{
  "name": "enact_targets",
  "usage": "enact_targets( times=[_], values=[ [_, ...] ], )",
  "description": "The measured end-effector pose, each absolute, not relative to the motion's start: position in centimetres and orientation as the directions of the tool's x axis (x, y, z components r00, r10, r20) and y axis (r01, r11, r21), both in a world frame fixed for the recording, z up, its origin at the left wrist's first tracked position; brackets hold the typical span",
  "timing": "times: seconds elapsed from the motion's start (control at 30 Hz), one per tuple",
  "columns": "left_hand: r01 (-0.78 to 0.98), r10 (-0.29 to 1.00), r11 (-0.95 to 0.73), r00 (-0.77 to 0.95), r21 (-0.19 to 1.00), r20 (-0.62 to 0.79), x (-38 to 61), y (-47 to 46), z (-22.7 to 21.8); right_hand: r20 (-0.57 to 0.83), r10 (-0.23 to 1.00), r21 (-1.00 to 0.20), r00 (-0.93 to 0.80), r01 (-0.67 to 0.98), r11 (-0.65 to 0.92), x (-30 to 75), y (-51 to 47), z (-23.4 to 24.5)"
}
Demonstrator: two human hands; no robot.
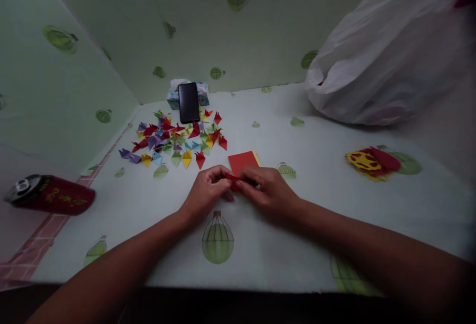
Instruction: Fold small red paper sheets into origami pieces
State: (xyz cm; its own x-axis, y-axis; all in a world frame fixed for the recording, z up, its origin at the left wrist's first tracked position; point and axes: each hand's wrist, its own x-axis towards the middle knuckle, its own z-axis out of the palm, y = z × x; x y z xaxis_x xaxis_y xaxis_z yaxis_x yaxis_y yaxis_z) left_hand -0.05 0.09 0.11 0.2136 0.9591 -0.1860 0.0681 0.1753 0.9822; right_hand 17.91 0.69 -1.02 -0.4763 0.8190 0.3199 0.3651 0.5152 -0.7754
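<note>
Between my two hands is a small piece of folded red paper (233,181), mostly hidden by the fingers. My left hand (211,187) pinches its left side, and my right hand (266,188) grips the right side with thumb and fingers. Just beyond the hands lies a stack of square paper sheets (242,161), orange-red on top with a yellow edge showing. Farther back to the left, a spread of many-coloured folded paper cranes (176,140) covers part of the table.
A black phone (189,103) leans on a tissue box (203,94) behind the cranes. At the left edge a red drink can (52,194) lies on its side. Yellow and red cut-outs (368,162) rest at right, below a large white plastic bag (372,61).
</note>
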Motion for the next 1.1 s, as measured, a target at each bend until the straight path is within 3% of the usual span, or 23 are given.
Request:
enact_targets(
  times=[0.3,0.5,0.6,0.8,1.0,1.1],
  values=[
    [0.036,0.956,0.207,0.205,0.978,-0.21,0.15,-0.25,-0.12,0.271,0.868,-0.803,-0.415,0.4,0.442,17.99,1.05,-0.98],
    [-0.205,0.946,0.297,0.199,0.933,-0.257,0.39,0.02,-0.63,0.111,0.896,-0.927,-0.429,0.282,0.25,18.14,1.26,-0.46],
    [-0.279,0.949,0.288,0.209,0.916,-0.235,0.39,0.1,-0.79,0.097,0.883,-0.944,-0.459,0.24,0.228,18.13,1.25,-0.41],
    [-0.192,0.949,0.267,0.225,0.944,-0.222,0.16,0.27,-0.72,0.085,0.87,-0.955,-0.487,0.211,0.211,18.08,0.94,-0.3],
    [-0.16,0.954,0.225,0.238,0.961,-0.184,-0.06,0.21,-0.77,0.05,0.9,-0.963,-0.432,0.217,0.158,18.22,1.35,-0.29],
    [-0.12,0.966,0.173,0.215,0.978,-0.144,-0.03,0.01,-0.58,0.1,0.928,-0.956,-0.358,0.225,0.19,18.13,1.57,-0.48]
  ],
)
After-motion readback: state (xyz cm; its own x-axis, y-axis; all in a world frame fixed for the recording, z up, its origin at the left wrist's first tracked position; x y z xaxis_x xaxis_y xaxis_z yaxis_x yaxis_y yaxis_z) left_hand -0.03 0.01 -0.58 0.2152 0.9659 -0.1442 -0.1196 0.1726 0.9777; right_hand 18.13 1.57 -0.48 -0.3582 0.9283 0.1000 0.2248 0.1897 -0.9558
